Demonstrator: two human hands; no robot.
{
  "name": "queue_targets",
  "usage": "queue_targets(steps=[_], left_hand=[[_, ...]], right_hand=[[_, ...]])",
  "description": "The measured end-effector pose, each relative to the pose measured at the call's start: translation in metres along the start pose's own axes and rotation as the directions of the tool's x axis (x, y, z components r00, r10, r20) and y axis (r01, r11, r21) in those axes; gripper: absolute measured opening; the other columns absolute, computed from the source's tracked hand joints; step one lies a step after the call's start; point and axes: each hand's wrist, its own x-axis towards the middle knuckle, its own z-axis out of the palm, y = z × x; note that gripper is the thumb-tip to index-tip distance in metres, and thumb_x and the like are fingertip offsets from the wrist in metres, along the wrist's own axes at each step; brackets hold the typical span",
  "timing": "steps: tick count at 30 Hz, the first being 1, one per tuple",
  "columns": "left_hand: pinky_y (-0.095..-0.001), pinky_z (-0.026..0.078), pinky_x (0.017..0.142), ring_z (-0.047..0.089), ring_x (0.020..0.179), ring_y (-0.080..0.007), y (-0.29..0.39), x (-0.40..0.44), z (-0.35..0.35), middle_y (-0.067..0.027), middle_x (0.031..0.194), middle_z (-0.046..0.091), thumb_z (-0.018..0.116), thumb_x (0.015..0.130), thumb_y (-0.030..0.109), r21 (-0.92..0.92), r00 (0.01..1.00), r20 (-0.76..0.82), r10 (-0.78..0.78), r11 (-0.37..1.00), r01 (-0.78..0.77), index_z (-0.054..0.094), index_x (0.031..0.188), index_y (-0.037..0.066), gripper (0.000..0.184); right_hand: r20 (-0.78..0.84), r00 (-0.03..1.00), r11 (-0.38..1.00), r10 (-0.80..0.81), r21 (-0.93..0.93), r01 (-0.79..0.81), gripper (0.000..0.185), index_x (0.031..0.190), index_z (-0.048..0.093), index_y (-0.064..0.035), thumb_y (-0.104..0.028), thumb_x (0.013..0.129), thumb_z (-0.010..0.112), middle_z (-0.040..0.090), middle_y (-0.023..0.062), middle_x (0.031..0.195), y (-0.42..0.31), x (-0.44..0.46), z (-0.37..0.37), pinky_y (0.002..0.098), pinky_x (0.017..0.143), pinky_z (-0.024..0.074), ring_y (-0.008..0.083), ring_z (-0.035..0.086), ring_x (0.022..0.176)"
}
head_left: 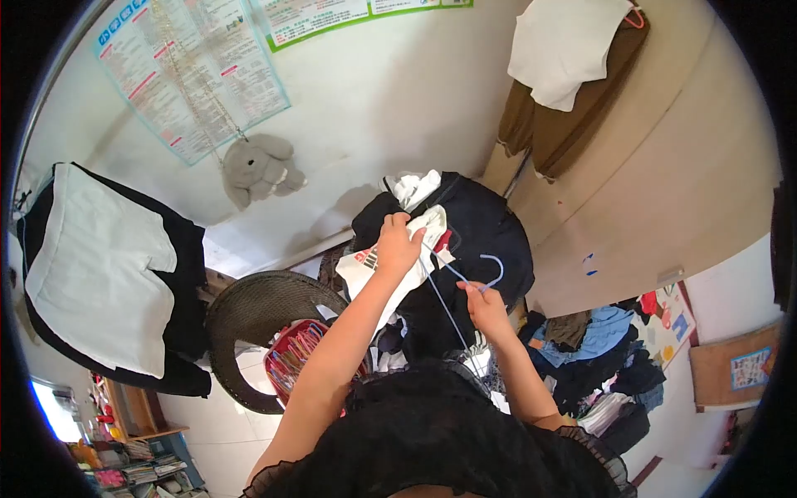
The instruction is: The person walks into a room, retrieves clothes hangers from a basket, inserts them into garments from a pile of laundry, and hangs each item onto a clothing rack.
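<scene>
In my right hand [486,309] is a light blue clothes hanger [492,270], gripped near the base of its hook, which points up and to the right. My left hand [400,246] is closed on a white T-shirt [360,267] with a red and black print. One arm of the hanger runs toward the shirt's upper part, close to my left fingers; how far it sits inside the cloth is partly hidden. Beneath both hands lies a pile of black clothing [490,224], with another white garment [413,189] at its far edge.
A dark round woven basket [224,332] stands at the left, beside a red container [282,365] of hangers. Heaped clothes [606,357] lie at the right. White shorts [108,266] hang at the left; a white top [564,50] hangs on the wardrobe. A grey plush toy [259,170] hangs on the wall.
</scene>
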Motion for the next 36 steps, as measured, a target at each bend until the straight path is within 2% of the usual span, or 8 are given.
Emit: queue_targets(steps=[8, 10, 18, 22, 26, 28, 31, 36], left_hand=[[-0.0425, 0.050, 0.074, 0.062, 0.083, -0.0347, -0.016, 0.008, 0.046, -0.0161, 0.087, 0.062, 0.068, 0.075, 0.019, 0.346, 0.969, 0.244, -0.032, 0.937, -0.057, 0.061, 0.080, 0.002, 0.019], [-0.0422, 0.049, 0.071, 0.063, 0.077, -0.0324, -0.004, 0.012, 0.031, -0.0154, 0.083, 0.062, 0.066, 0.077, 0.017, 0.096, 0.987, 0.092, -0.128, 0.988, 0.119, 0.060, 0.082, 0.003, 0.016], [-0.0272, 0.040, 0.058, 0.052, 0.062, -0.0158, 0.082, -0.014, -0.044, -0.0069, 0.071, 0.054, 0.064, 0.080, 0.005, -0.372, 0.985, -0.075, 0.155, 0.912, -0.172, 0.060, 0.081, 0.000, 0.006], [-0.0276, 0.043, 0.057, 0.055, 0.063, -0.0201, 0.098, -0.020, -0.098, -0.0091, 0.076, 0.060, 0.067, 0.077, 0.000, -0.402, 0.919, -0.292, 0.266, 0.838, -0.370, 0.062, 0.081, 0.000, 0.007], [-0.0265, 0.040, 0.052, 0.051, 0.058, -0.0170, 0.114, -0.022, -0.156, -0.0106, 0.077, 0.058, 0.072, 0.070, -0.002, -0.245, 0.761, -0.520, 0.388, 0.785, -0.568, 0.064, 0.081, 0.000, 0.014], [-0.0261, 0.039, 0.052, 0.050, 0.058, -0.0169, 0.112, -0.015, -0.156, -0.0092, 0.076, 0.056, 0.070, 0.074, 0.000, -0.177, 0.751, -0.535, 0.386, 0.819, -0.546, 0.063, 0.081, 0.000, 0.011], [-0.0267, 0.040, 0.057, 0.050, 0.062, -0.0173, 0.079, -0.005, -0.129, -0.0075, 0.074, 0.053, 0.066, 0.082, 0.006, -0.313, 0.906, -0.422, 0.040, 0.931, -0.187, 0.059, 0.083, 0.001, 0.008], [-0.0272, 0.044, 0.059, 0.055, 0.065, -0.0182, 0.068, -0.019, -0.100, -0.0076, 0.076, 0.055, 0.067, 0.080, 0.004, -0.337, 0.926, -0.373, -0.053, 0.938, -0.083, 0.065, 0.083, 0.002, 0.004]], right_hand=[[0.009, 0.996, 0.994, 0.088, -0.069, -0.087, 0.028, 0.107, 0.063, 0.0021, -0.019, 0.096, 0.047, 0.040, -0.0073, 0.057, 0.009, -0.023, -0.033, 0.0213, 0.046, 0.0287, 0.0029, 0.035, 0.050], [-0.001, 0.998, 0.994, 0.070, 0.083, -0.070, 0.029, 0.109, 0.062, 0.0022, -0.019, 0.097, 0.046, 0.038, -0.0080, 0.056, 0.001, -0.026, -0.038, 0.0204, 0.045, 0.0268, 0.0021, 0.033, 0.048], [0.060, 0.997, 0.947, 0.051, 0.315, -0.067, 0.028, 0.108, 0.059, 0.0018, -0.020, 0.098, 0.044, 0.035, -0.0077, 0.053, -0.040, -0.017, -0.010, 0.0203, 0.038, 0.0218, 0.0021, 0.029, 0.042], [-0.101, 0.987, 0.928, -0.122, 0.342, 0.149, 0.027, 0.108, 0.058, 0.0026, -0.020, 0.097, 0.046, 0.034, -0.0074, 0.053, -0.063, -0.011, 0.001, 0.0206, 0.037, 0.0195, 0.0018, 0.026, 0.041], [-0.325, 0.809, 0.775, -0.490, 0.262, 0.575, 0.028, 0.107, 0.058, 0.0065, -0.017, 0.097, 0.046, 0.034, -0.0070, 0.053, -0.090, -0.027, 0.007, 0.0196, 0.039, 0.0201, 0.0009, 0.028, 0.043], [-0.270, 0.869, 0.856, -0.415, 0.207, 0.473, 0.028, 0.107, 0.059, 0.0046, -0.019, 0.097, 0.047, 0.035, -0.0074, 0.054, -0.090, -0.013, 0.015, 0.0199, 0.039, 0.0209, 0.0008, 0.029, 0.044], [-0.033, 0.951, 0.951, -0.307, -0.031, 0.306, 0.028, 0.109, 0.061, 0.0008, -0.021, 0.097, 0.047, 0.037, -0.0096, 0.054, -0.063, 0.005, 0.019, 0.0196, 0.039, 0.0216, 0.0002, 0.030, 0.043], [0.187, 0.967, 0.978, -0.175, 0.145, 0.149, 0.026, 0.111, 0.062, -0.0001, -0.017, 0.096, 0.050, 0.040, -0.0095, 0.057, -0.070, -0.040, 0.048, 0.0192, 0.045, 0.0242, -0.0006, 0.032, 0.050]])
